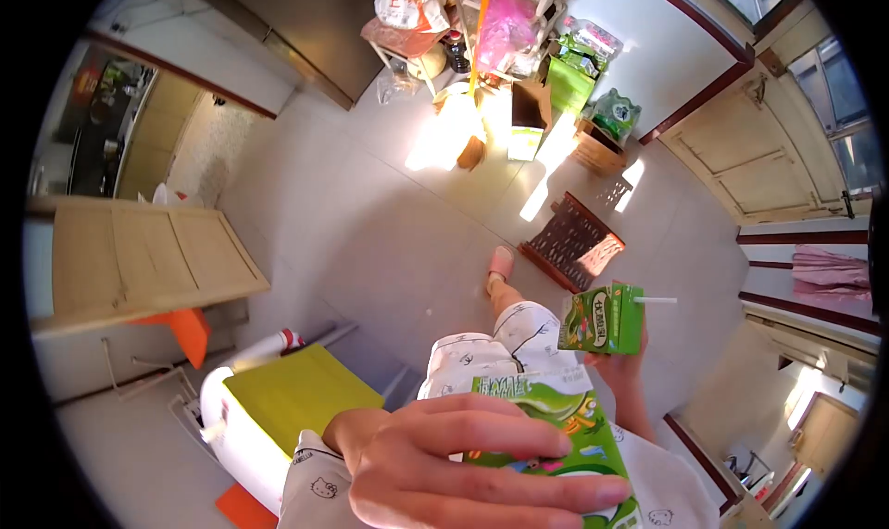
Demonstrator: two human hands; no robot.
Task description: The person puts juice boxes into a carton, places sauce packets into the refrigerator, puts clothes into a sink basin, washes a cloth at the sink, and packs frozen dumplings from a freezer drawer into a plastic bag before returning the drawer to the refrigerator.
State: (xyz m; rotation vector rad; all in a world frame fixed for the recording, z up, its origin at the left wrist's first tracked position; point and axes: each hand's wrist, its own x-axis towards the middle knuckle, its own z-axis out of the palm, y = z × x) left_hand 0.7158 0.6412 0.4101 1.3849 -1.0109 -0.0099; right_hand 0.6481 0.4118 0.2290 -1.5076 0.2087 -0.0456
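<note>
Close to the camera, my left hand (463, 455) lies across the front of a green printed carton (602, 427), its fingers curved over the face and the thumb hidden. A pale top edge with green lettering shows above my fingers. Farther right, my right hand (625, 367) grips a smaller green drink carton (611, 318) from below and behind. A white straw (657, 299) sticks out of that carton toward the right. Most of my right fingers are hidden behind it. Both cartons are above my lap, over white printed clothing (468, 362).
A dark slatted wooden stool (574, 242) stands on the tiled floor beside my pink slipper (501, 262). At the lower left is a yellow-green seat or lid (301, 399). Cardboard boxes (600, 147), green bottles (616, 114) and a laden rack (403, 43) line the far wall.
</note>
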